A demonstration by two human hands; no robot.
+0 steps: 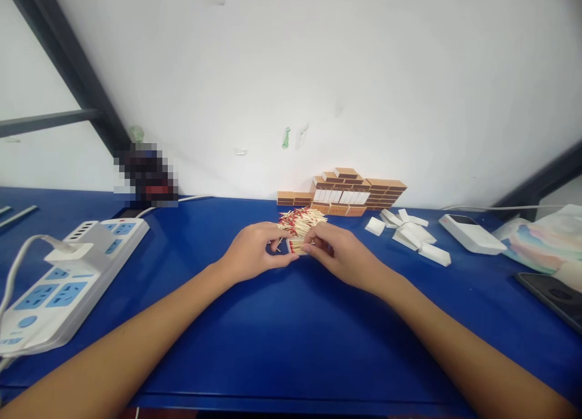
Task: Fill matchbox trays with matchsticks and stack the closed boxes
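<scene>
My left hand (254,249) and my right hand (339,252) meet at the middle of the blue table (291,340). Together they pinch a small matchbox tray (297,247) filled with matches; fingers of both hands curl round its ends. Just behind it lies a loose pile of red-tipped matches (301,220). Further back, against the white wall, stands a stack of brown matchboxes (350,194) with several white inner trays in it.
Several empty white trays (416,234) lie to the right, then a white device (470,232), a colourful bag (545,243) and a dark phone (555,294). A white and blue power strip (63,279) with a plugged charger sits at the left.
</scene>
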